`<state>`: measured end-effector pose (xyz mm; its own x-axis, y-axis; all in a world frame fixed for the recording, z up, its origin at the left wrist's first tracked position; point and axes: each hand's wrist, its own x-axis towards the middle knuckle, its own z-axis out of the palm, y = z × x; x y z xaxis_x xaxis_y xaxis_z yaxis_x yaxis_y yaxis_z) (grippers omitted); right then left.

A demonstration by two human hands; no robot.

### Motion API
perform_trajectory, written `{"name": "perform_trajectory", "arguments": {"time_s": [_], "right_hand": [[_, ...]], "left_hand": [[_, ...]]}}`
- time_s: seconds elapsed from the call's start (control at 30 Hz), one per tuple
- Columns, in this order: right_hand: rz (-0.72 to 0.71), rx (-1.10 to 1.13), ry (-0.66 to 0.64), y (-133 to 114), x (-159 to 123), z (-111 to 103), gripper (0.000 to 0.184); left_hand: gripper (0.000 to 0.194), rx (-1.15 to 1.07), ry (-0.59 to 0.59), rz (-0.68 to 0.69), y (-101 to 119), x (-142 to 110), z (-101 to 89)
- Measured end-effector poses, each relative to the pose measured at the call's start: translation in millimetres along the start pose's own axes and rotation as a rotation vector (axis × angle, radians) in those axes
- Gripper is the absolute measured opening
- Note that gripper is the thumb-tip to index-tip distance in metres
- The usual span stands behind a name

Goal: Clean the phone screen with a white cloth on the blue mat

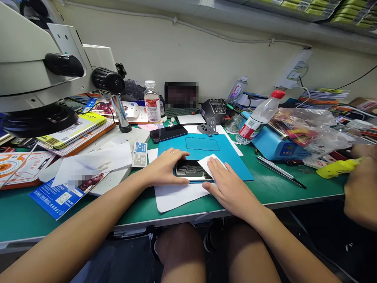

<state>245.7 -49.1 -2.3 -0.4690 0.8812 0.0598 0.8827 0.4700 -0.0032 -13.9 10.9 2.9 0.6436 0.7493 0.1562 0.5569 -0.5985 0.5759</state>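
Note:
A smartphone [190, 171] lies screen up on a blue work mat [203, 149] near the front edge of the green bench [279, 188]. My left hand [163, 167] rests on the phone's left end, thumb along its near edge and fingers over the top, holding it still. My right hand [226, 184] lies flat with fingers stretched, pressing a small white wipe [209, 163] onto the right part of the screen. A white paper sheet [173, 196] lies under the phone's near side.
A microscope [44, 74] stands at the left over boxed screen protectors [73, 129]. Another dark phone [167, 133], bottles [152, 103] [259, 116], a blue device [273, 145], tweezers [279, 169] and plastic bags sit behind. Another person's hand [361, 184] holds a yellow bottle [341, 167] at right.

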Motion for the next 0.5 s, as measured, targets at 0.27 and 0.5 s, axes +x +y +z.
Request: {"name": "perform_trajectory", "arguments": {"time_s": [0.27,0.5], "right_hand": [[0.064,0.041,0.069,1,-31,8,0.082],[0.107,0.071,0.022,4,0,2,0.083]], "left_hand": [[0.076,0.016,-0.007,0.002,1,0,-0.8],[0.074,0.014,0.002,0.008,-1,1,1.1]]}}
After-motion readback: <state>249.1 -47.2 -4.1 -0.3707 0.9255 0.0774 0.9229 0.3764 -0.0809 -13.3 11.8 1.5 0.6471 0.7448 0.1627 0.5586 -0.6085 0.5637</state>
